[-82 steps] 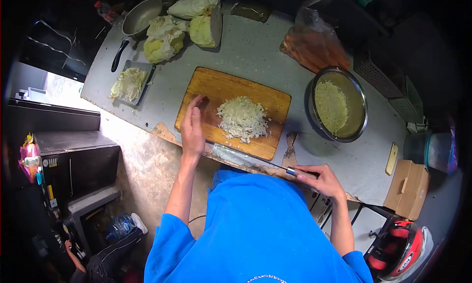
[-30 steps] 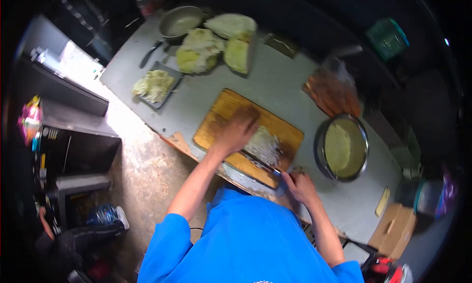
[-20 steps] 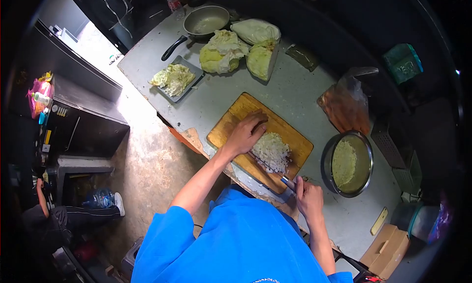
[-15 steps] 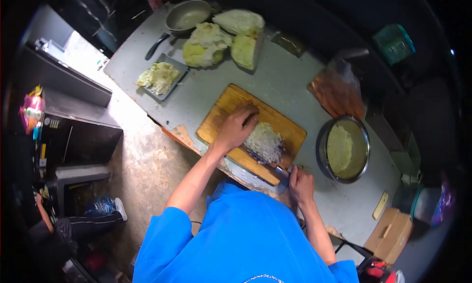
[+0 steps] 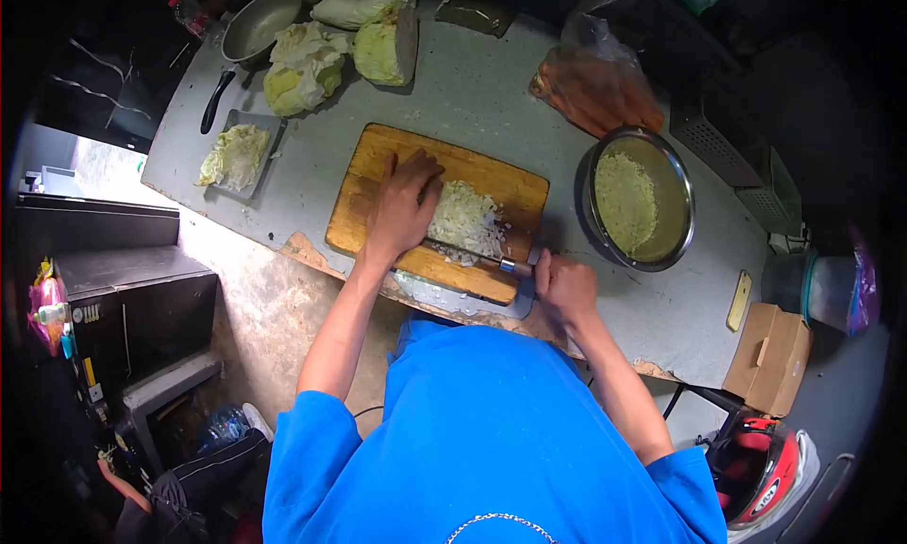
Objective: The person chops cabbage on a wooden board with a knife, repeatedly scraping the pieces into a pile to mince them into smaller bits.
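Note:
My right hand (image 5: 567,287) is wrapped around the handle of a knife (image 5: 510,264). The blade points left along the near edge of a pile of finely chopped cabbage (image 5: 465,215). This pile lies on a wooden cutting board (image 5: 505,169). To the left of the pile, my left hand (image 5: 402,208) rests on the board, palm down with its fingers apart, holding nothing. The knife's tip is close to my left hand and partly hidden there. Right of the board, a metal bowl (image 5: 688,224) contains more chopped cabbage (image 5: 625,204).
Cut cabbage pieces (image 5: 385,51) and a frying pan (image 5: 262,29) sit at the far left. Nearer is a grey tray (image 5: 268,152) with cabbage leaves (image 5: 236,156). A bag of carrots (image 5: 600,90) lies behind the bowl. A cardboard box (image 5: 767,360) stands right; another person's arm (image 5: 123,483) shows lower left.
The view has shifted, so the table items appear further left and higher. The knife's blade now shows more clearly along the pile's near edge. Both hands stay at the board.

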A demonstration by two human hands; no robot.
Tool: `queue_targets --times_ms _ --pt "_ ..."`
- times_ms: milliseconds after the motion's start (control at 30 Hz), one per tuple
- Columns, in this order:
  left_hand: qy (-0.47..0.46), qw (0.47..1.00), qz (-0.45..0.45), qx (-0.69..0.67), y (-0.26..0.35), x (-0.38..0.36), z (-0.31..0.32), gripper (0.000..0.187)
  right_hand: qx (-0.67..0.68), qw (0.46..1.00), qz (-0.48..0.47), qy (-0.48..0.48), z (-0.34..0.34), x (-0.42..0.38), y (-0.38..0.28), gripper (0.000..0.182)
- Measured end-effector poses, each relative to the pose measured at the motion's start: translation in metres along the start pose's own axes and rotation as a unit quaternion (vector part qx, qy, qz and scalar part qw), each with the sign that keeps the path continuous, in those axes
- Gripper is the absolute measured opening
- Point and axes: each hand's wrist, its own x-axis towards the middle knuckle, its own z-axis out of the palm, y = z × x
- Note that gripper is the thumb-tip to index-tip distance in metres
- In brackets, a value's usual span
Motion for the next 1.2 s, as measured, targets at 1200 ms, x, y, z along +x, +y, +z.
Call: queue_targets --times_ms 1200 --pt "-0.039 0.995 -0.056 -0.073 -0.008 0.014 0.003 0.026 0.023 0.988 0.064 -0.136 -0.019 0.025 -0.021 0.057"
